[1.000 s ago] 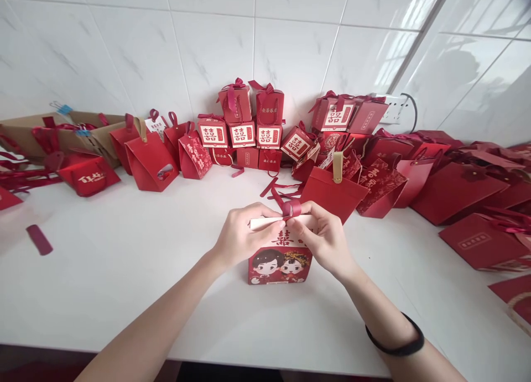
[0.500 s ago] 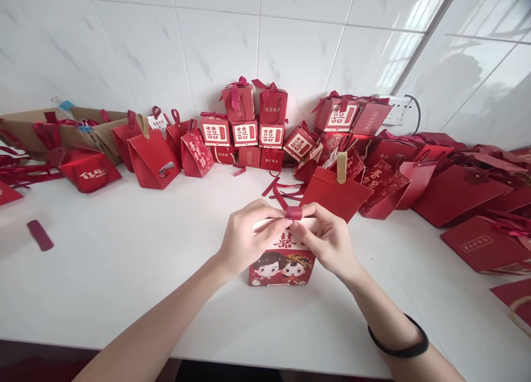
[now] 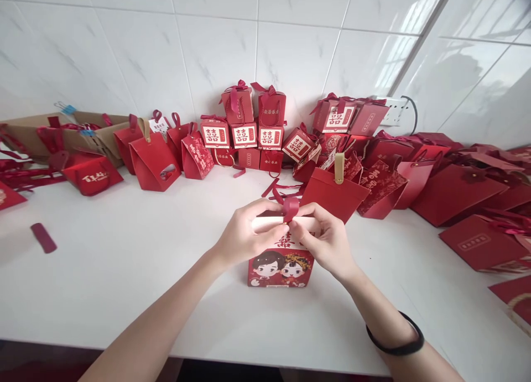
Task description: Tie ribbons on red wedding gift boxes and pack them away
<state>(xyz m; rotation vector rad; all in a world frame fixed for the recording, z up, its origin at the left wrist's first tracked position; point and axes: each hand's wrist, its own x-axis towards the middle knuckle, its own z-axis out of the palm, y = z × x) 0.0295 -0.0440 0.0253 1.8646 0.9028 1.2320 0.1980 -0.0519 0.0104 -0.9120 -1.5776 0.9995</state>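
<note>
A red and white box (image 3: 280, 268) with two cartoon figures on its front stands upright on the white table (image 3: 124, 282). Over its top edge a dark red ribbon (image 3: 291, 207) forms an upright loop. My left hand (image 3: 249, 230) pinches the left side of the box top beside the ribbon. From the right, my right hand (image 3: 327, 238) closes on the box top at the other side of the ribbon. The thumbs nearly meet just below the loop, and the fingertips behind the top are partly hidden.
Stacked red gift boxes (image 3: 244, 134) stand against the tiled wall. A red bag with a beige strap (image 3: 335, 195) is just behind my right hand. More red bags (image 3: 460, 191) line the right; a ribbon piece (image 3: 43, 237) lies at left.
The ribbon loop now stands taller above the box top, where it was flatter before. My fingers have shifted slightly around it. The whole view has moved a little.
</note>
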